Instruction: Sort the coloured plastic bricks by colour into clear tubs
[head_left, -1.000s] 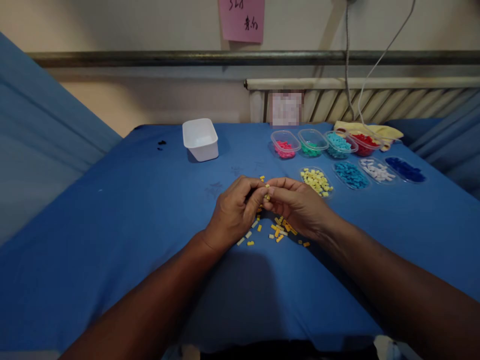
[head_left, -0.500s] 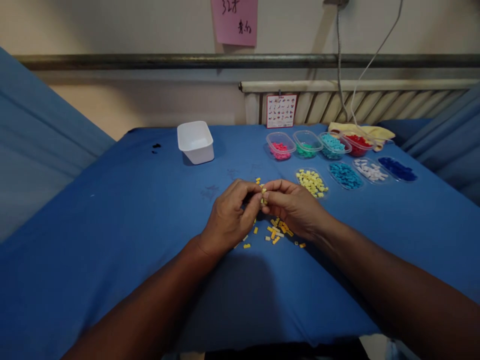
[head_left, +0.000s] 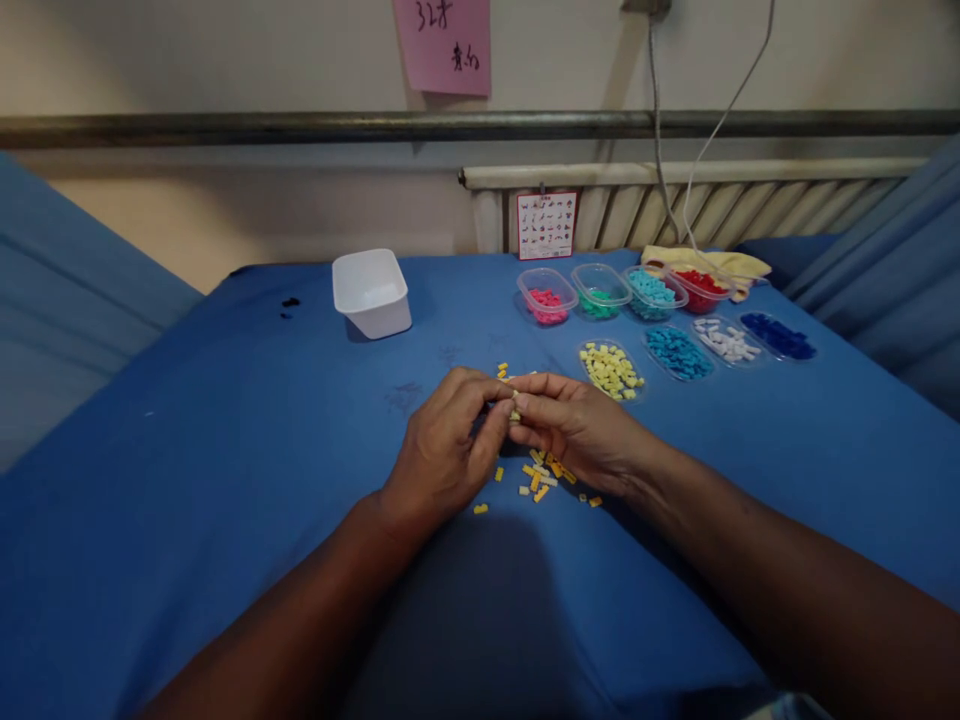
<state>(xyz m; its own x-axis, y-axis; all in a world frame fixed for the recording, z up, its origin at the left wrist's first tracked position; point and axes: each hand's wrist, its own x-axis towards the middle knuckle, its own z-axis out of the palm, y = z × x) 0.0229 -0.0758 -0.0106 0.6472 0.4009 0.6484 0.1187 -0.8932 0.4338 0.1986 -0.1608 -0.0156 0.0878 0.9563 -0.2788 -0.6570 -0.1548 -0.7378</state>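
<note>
My left hand point(head_left: 442, 450) and my right hand point(head_left: 577, 425) meet fingertip to fingertip over the blue cloth point(head_left: 225, 450). Both pinch a tiny yellow piece point(head_left: 514, 411) between thumbs and forefingers. Under and just behind the hands lies a scatter of small yellow and orange pieces point(head_left: 541, 482), partly hidden by my fingers. A few more yellow pieces point(head_left: 502, 371) lie just beyond the fingertips.
A white empty tub point(head_left: 372, 291) stands at the back left. Clear trays hold pink point(head_left: 547, 297), green point(head_left: 600, 292), turquoise point(head_left: 651, 290), red point(head_left: 699, 288), yellow point(head_left: 610, 368), blue point(head_left: 677, 351), white point(head_left: 724, 340) and dark blue point(head_left: 778, 335) pieces. A radiator point(head_left: 712, 205) and cables stand behind.
The view has drifted, so everything sits lower and further left in the picture. My hands stay together on the small yellow piece with little change in grip.
</note>
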